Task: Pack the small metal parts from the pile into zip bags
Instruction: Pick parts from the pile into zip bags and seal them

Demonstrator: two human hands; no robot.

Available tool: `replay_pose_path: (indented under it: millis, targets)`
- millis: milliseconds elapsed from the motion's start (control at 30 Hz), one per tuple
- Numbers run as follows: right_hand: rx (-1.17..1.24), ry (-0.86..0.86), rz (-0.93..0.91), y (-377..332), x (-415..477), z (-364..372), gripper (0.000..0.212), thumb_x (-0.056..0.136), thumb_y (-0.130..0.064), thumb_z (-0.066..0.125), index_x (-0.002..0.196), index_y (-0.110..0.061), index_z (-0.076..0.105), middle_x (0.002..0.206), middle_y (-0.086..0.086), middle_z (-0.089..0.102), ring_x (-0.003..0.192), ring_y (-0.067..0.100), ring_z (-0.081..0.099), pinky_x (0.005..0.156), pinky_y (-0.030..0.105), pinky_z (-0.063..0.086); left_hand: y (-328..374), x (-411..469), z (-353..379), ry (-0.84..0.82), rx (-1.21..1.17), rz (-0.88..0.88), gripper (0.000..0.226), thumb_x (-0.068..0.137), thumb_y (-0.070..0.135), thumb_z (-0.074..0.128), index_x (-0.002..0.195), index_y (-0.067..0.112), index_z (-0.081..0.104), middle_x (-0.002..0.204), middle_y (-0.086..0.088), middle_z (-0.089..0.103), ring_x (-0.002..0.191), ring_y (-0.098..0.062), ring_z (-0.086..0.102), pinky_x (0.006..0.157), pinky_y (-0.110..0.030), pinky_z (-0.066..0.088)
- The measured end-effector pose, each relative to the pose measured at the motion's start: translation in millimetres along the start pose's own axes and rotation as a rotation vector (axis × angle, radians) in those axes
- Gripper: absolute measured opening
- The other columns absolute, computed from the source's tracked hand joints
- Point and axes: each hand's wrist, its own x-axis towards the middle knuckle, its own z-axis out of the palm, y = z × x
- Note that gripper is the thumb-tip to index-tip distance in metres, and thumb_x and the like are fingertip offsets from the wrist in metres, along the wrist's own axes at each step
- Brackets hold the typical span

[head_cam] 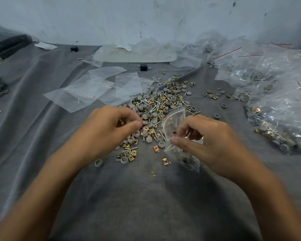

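A pile of small parts (161, 105), grey round caps, brass clips and screws, lies on the grey cloth in the middle. My left hand (109, 129) hovers at the pile's near left edge with fingers curled and fingertips pinched together; what they pinch is too small to tell. My right hand (205, 138) pinches the red-striped mouth of a clear zip bag (177, 129), holding it open toward the pile. Several grey parts sit in the bag's lower end.
Several empty zip bags (101, 87) lie flat behind the pile on the left. Filled bags (274, 94) heap up along the right side. Two small black blocks (143, 67) sit near the back. The grey cloth (146, 197) covers the table.
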Motion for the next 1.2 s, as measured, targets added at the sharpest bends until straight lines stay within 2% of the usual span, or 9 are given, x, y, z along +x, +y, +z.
replay_pose_path:
  millis: [67, 133, 200, 300, 433, 767, 967, 1067, 1200]
  targets:
    - [0.011, -0.007, 0.002, -1, 0, 1, 0.014, 0.085, -0.045, 0.07, 0.083, -0.033, 0.062, 0.084, -0.018, 0.06, 0.09, 0.005, 0.057, 0.075, 0.02, 0.044, -3, -4, -6, -0.194, 0.173, -0.064, 0.005, 0.087, 0.045, 0.069, 0.085, 0.04, 0.07, 0.078, 0.039, 0.062, 0.067, 0.015, 0.057, 0.057, -0.011, 0.037]
    - [0.009, -0.018, 0.005, -1, 1, 2, 0.015, 0.085, -0.046, 0.07, 0.083, -0.033, 0.063, 0.085, -0.019, 0.06, 0.09, 0.004, 0.057, 0.075, 0.021, 0.045, -5, -7, -4, -0.356, 0.272, -0.14, 0.011, 0.085, 0.048, 0.073, 0.088, 0.039, 0.069, 0.077, 0.032, 0.065, 0.066, 0.017, 0.057, 0.055, -0.009, 0.038]
    - [0.006, -0.017, 0.001, -1, 1, 2, 0.015, 0.085, -0.047, 0.069, 0.083, -0.033, 0.063, 0.085, -0.018, 0.06, 0.09, 0.004, 0.057, 0.075, 0.023, 0.045, -5, -10, 1, -0.421, 0.398, -0.187, 0.023, 0.081, 0.056, 0.074, 0.091, 0.037, 0.066, 0.08, 0.022, 0.065, 0.074, 0.008, 0.059, 0.06, -0.012, 0.04]
    - [0.009, -0.013, -0.004, 0, 2, 3, 0.015, 0.085, -0.046, 0.069, 0.084, -0.032, 0.063, 0.085, -0.018, 0.06, 0.09, 0.005, 0.057, 0.075, 0.024, 0.045, -5, -11, 11, -0.391, 0.523, -0.198, 0.033, 0.08, 0.062, 0.071, 0.094, 0.035, 0.058, 0.09, 0.018, 0.06, 0.086, -0.002, 0.055, 0.074, -0.028, 0.048]
    - [0.003, -0.015, -0.015, 1, 1, 3, 0.017, 0.083, -0.048, 0.067, 0.084, -0.031, 0.063, 0.084, -0.02, 0.059, 0.089, 0.004, 0.056, 0.073, 0.022, 0.044, -6, -11, 17, -0.355, 0.49, -0.188, 0.032, 0.083, 0.056, 0.072, 0.1, 0.033, 0.058, 0.095, 0.014, 0.061, 0.092, -0.011, 0.058, 0.081, -0.037, 0.052]
    - [0.011, -0.01, -0.003, 3, 1, 3, 0.017, 0.084, -0.049, 0.067, 0.083, -0.033, 0.062, 0.086, -0.021, 0.061, 0.091, 0.005, 0.058, 0.075, 0.026, 0.048, -5, -7, 31, -0.276, 0.456, -0.115, 0.026, 0.088, 0.05, 0.069, 0.105, 0.032, 0.061, 0.097, 0.011, 0.064, 0.094, -0.014, 0.059, 0.083, -0.037, 0.051]
    - [0.002, -0.003, -0.007, 3, 1, 1, 0.017, 0.084, -0.049, 0.067, 0.083, -0.032, 0.063, 0.085, -0.018, 0.061, 0.089, 0.005, 0.058, 0.077, 0.032, 0.05, 3, -7, 37, -0.289, 0.347, -0.045, 0.019, 0.09, 0.041, 0.071, 0.105, 0.033, 0.063, 0.101, 0.012, 0.057, 0.093, -0.009, 0.056, 0.081, -0.033, 0.047]
    - [0.006, 0.005, -0.005, 2, 0, 0, 0.017, 0.084, -0.051, 0.066, 0.083, -0.034, 0.062, 0.086, -0.018, 0.061, 0.09, 0.005, 0.058, 0.077, 0.033, 0.051, 3, -7, 40, -0.288, 0.402, -0.033, 0.025, 0.093, 0.046, 0.065, 0.113, 0.032, 0.064, 0.106, 0.01, 0.057, 0.101, -0.013, 0.056, 0.081, -0.03, 0.043]
    - [0.002, -0.006, 0.001, 2, 0, 0, 0.018, 0.084, -0.052, 0.065, 0.084, -0.034, 0.061, 0.087, -0.019, 0.06, 0.09, 0.003, 0.058, 0.079, 0.034, 0.052, 4, -6, 46, -0.264, 0.473, 0.034, 0.023, 0.098, 0.038, 0.06, 0.12, 0.034, 0.067, 0.11, 0.01, 0.057, 0.107, -0.014, 0.056, 0.084, -0.028, 0.04]
